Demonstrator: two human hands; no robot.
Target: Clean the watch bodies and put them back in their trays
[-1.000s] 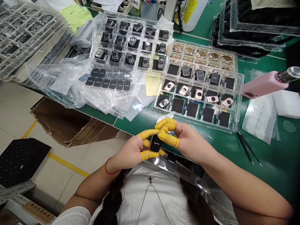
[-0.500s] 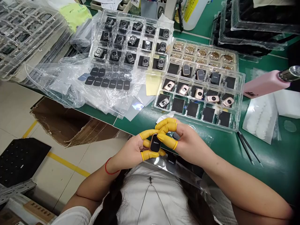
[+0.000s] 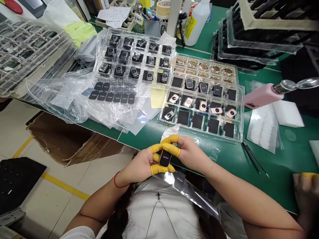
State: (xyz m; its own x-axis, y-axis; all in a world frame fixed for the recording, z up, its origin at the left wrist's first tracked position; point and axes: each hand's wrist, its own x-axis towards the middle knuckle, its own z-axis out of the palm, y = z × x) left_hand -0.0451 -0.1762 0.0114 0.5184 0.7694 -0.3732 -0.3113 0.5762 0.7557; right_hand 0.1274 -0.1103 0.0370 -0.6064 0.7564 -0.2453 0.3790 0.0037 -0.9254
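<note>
My left hand (image 3: 146, 164), in yellow finger cots, grips a small smartwatch body (image 3: 164, 159) by its sides. Its dark face reads "hello!" and points up at me. From the other side my right hand (image 3: 189, 151), also in yellow finger cots, has its thumb and fingers closed at the watch's upper edge. What its fingertips pinch there is partly hidden. Just below the hands, a clear plastic sheet with a dark "hello!" label (image 3: 179, 180) lies over my lap. A white scrap (image 3: 170, 132) lies behind my right fingers.
Clear trays hold black watches (image 3: 149, 75) and pink ones (image 3: 202, 105). Dark "hello!" labels (image 3: 109, 97) lie on plastic film at left. At right are black tweezers (image 3: 251, 157), a pink pump bottle (image 3: 264, 95) and another person's hand (image 3: 307, 189). A cardboard box (image 3: 62, 139) stands below the table edge.
My right fingers have shifted from the watch's right corner to its upper edge, uncovering more of its face. The camera view has moved, and another person's hand now shows at the right edge.
</note>
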